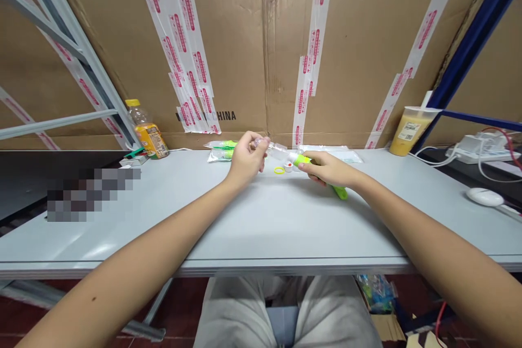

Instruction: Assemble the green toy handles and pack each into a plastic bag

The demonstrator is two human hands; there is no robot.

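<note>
My left hand point(245, 156) is closed around the left end of a clear plastic bottle point(278, 149), held tilted just above the tabletop. On the right, my right hand point(331, 168) grips a bright green bottle head point(302, 160) with a white collar. The collar meets the bottle's right end; whether the two are joined I cannot tell. A green end of the head sticks out below my right palm, the rest being hidden by the fingers. Beneath the bottle lie a yellow ring point(279, 171) and a small white cap with a red spot point(288, 167).
Bagged green-and-clear items point(220, 155) lie behind my left hand, and clear plastic packaging point(346, 155) behind my right. A juice bottle point(151, 138) stands at back left, a drink cup point(411, 129) at back right. Cardboard point(244, 54) walls the rear. A mouse point(484, 197) lies far right.
</note>
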